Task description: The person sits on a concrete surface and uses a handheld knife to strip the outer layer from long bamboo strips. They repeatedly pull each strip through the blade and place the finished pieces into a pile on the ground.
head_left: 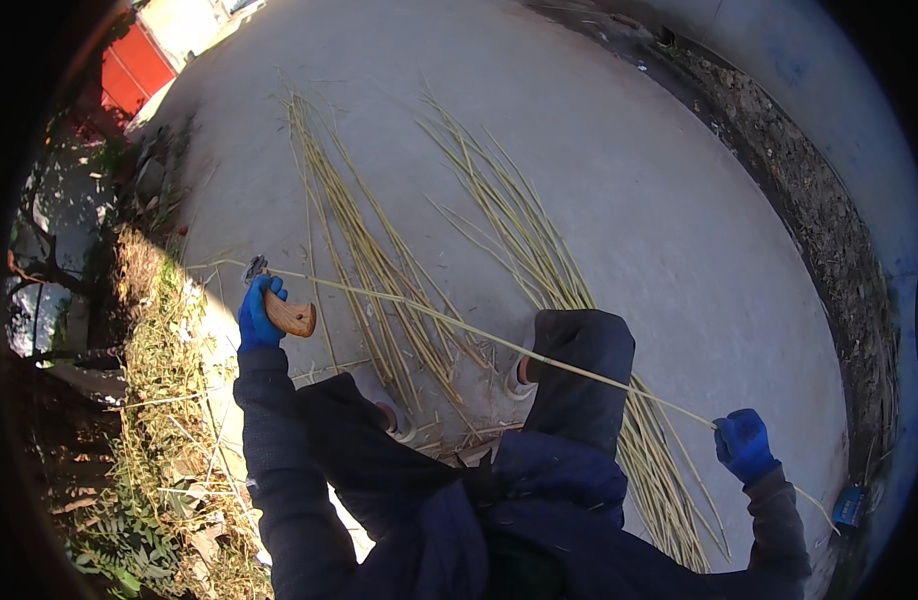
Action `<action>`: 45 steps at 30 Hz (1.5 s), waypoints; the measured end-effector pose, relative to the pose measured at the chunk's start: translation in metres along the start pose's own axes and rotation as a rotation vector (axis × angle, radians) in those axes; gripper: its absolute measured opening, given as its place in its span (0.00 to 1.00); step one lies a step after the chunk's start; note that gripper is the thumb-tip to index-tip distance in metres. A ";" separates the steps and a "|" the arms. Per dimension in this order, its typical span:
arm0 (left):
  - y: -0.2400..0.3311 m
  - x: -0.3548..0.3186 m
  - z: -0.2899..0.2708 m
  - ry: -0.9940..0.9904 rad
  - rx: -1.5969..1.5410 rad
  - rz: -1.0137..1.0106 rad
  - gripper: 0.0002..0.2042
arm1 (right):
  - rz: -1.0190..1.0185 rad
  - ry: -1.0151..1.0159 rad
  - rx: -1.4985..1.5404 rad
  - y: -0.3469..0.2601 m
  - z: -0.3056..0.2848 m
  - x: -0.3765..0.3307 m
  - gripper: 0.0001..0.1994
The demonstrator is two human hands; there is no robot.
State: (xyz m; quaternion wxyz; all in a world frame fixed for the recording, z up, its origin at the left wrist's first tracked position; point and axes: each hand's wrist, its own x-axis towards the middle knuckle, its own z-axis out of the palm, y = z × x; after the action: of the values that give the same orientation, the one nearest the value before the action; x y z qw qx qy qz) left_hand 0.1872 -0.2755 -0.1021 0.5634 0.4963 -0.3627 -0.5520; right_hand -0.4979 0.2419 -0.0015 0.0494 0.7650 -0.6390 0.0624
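My left hand (257,318), in a blue glove, is closed around a hand tool with a curved wooden handle (293,318) and a small dark metal head (256,268). Its exact kind does not show clearly. A long, thin yellow-green stem (499,341) runs from beside that metal head across my knees. At the far right, my right hand (745,446), also blue-gloved, grips the same stem, whose end sticks out past the wrist. Whether the metal head touches the stem I cannot tell.
Brownish-yellow stems (364,260) lie between my feet. A greener bundle (539,240) passes beneath my right leg. Leafy plants and dry stalks (159,430) line the left side. On the right, a strip of dirt (779,140) borders a pale wall.
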 end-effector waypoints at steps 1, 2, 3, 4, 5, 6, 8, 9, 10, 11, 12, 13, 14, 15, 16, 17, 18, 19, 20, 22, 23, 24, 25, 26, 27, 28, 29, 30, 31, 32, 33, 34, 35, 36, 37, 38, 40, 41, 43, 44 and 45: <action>0.004 0.011 -0.022 0.062 0.031 -0.003 0.23 | 0.076 -0.012 -0.074 0.015 -0.002 -0.029 0.09; 0.008 0.021 -0.044 0.091 0.013 0.030 0.24 | 0.111 -0.009 -0.142 0.031 -0.005 -0.058 0.09; 0.014 0.032 -0.067 0.122 -0.005 0.069 0.25 | 0.157 -0.029 -0.217 0.046 -0.009 -0.085 0.09; 0.025 0.040 -0.092 0.137 0.003 0.068 0.25 | 0.209 -0.075 -0.274 0.059 -0.019 -0.114 0.09; 0.038 0.048 -0.116 0.127 -0.045 0.047 0.19 | 0.215 -0.059 -0.331 0.072 -0.026 -0.137 0.10; 0.050 0.049 -0.138 0.139 -0.078 0.056 0.17 | 0.295 -0.082 -0.368 0.084 -0.028 -0.154 0.09; 0.067 0.049 -0.166 0.148 -0.152 0.069 0.18 | 0.372 0.000 -0.447 0.094 -0.035 -0.186 0.07; 0.066 0.045 -0.170 0.148 -0.098 0.176 0.21 | 0.408 -0.050 -0.439 0.096 -0.035 -0.195 0.06; 0.070 0.042 -0.171 0.090 -0.089 0.160 0.22 | 0.443 -0.087 -0.434 0.102 -0.030 -0.196 0.05; 0.068 0.037 -0.166 0.085 -0.141 0.115 0.23 | 0.460 -0.118 -0.439 0.105 -0.024 -0.194 0.04; 0.063 0.031 -0.158 0.068 -0.121 0.073 0.24 | 0.469 -0.116 -0.405 0.104 -0.015 -0.190 0.04; 0.059 0.029 -0.145 0.117 -0.125 0.019 0.25 | 0.466 -0.111 -0.380 0.103 -0.003 -0.182 0.04; 0.045 0.020 -0.129 -0.009 -0.029 0.111 0.27 | 0.465 -0.140 -0.339 0.099 0.009 -0.173 0.04; 0.037 0.018 -0.111 -0.073 -0.031 0.044 0.28 | 0.466 -0.169 -0.300 0.093 0.023 -0.163 0.05; 0.027 0.012 -0.093 -0.043 0.001 -0.031 0.29 | 0.425 -0.124 -0.241 0.087 0.038 -0.150 0.04; 0.019 0.007 -0.074 -0.020 0.043 -0.085 0.30 | 0.456 -0.158 -0.194 0.079 0.052 -0.140 0.03; 0.009 -0.002 -0.057 -0.079 0.075 -0.085 0.33 | 0.429 -0.132 -0.179 0.071 0.066 -0.129 0.04; -0.001 -0.012 -0.040 -0.152 0.078 -0.078 0.33 | 0.410 -0.155 -0.205 0.063 0.080 -0.120 0.04; -0.011 -0.020 -0.023 -0.201 0.068 -0.086 0.34 | 0.366 -0.094 -0.218 0.056 0.093 -0.111 0.04; -0.024 -0.031 0.005 -0.258 0.062 -0.186 0.33 | 0.456 -0.169 -0.137 0.050 0.118 -0.099 0.03; -0.033 -0.038 0.014 -0.369 0.097 -0.137 0.32 | 0.468 -0.134 -0.131 0.046 0.130 -0.094 0.03; -0.039 -0.040 0.021 -0.396 0.135 -0.171 0.32 | 0.495 -0.157 -0.147 0.045 0.142 -0.089 0.03; -0.047 -0.041 0.026 -0.450 0.183 -0.161 0.33 | 0.515 -0.150 -0.203 0.042 0.155 -0.084 0.03; -0.053 -0.040 0.028 -0.498 0.240 -0.164 0.33 | 0.529 -0.164 -0.163 0.040 0.164 -0.080 0.02; -0.059 -0.040 0.028 -0.557 0.272 -0.124 0.33 | 0.563 -0.228 -0.217 0.035 0.176 -0.075 0.01; -0.063 -0.038 0.026 -0.566 0.290 -0.168 0.33 | 0.588 -0.240 -0.205 0.029 0.186 -0.070 0.01; -0.070 -0.032 0.028 -0.516 0.259 -0.236 0.33 | 0.612 -0.250 -0.192 0.025 0.196 -0.064 0.02; -0.076 -0.029 0.029 -0.577 0.297 -0.195 0.34 | 0.636 -0.292 -0.187 0.020 0.206 -0.058 0.01; -0.079 -0.028 0.028 -0.556 0.320 -0.186 0.34 | 0.677 -0.374 -0.169 0.014 0.215 -0.053 0.02; -0.082 -0.027 0.028 -0.573 0.344 -0.163 0.35 | 0.700 -0.379 -0.147 0.009 0.223 -0.049 0.02; -0.084 -0.025 0.030 -0.489 0.329 -0.214 0.35 | 0.724 -0.402 -0.123 0.003 0.231 -0.044 0.03; -0.086 -0.025 0.031 -0.444 0.312 -0.253 0.36 | 0.771 -0.402 -0.085 -0.002 0.239 -0.040 0.03; -0.087 -0.025 0.033 -0.417 0.283 -0.281 0.37 | 0.792 -0.398 -0.067 -0.005 0.246 -0.038 0.03; -0.087 -0.025 0.034 -0.430 0.295 -0.291 0.39 | 0.815 -0.420 -0.044 -0.008 0.255 -0.035 0.04; -0.088 -0.024 0.036 -0.447 0.312 -0.312 0.39 | 0.827 -0.434 -0.023 -0.009 0.263 -0.035 0.04; -0.089 -0.024 0.038 -0.437 0.306 -0.329 0.39 | 0.811 -0.426 -0.063 -0.010 0.271 -0.035 0.04; -0.089 -0.024 0.040 -0.371 0.297 -0.367 0.39 | 0.783 -0.420 -0.074 -0.008 0.284 -0.037 0.05; -0.087 -0.027 0.039 -0.456 0.316 -0.313 0.39 | 0.813 -0.454 -0.035 -0.005 0.288 -0.037 0.05; -0.083 -0.036 0.040 -0.355 0.318 -0.341 0.36 | 0.815 -0.432 -0.115 -0.002 0.292 -0.036 0.07; -0.078 -0.043 0.041 -0.365 0.338 -0.278 0.33 | 0.809 -0.476 -0.105 0.003 0.291 -0.032 0.07; -0.075 -0.055 0.046 -0.357 0.304 -0.205 0.29 | 0.807 -0.550 -0.139 0.007 0.289 -0.027 0.08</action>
State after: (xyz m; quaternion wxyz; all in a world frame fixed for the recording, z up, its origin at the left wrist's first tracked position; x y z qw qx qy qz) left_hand 0.1169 -0.2207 -0.1552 0.3507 0.5042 -0.4828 -0.6243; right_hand -0.5006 0.2223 -0.2909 -0.0984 0.4397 -0.8763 -0.1705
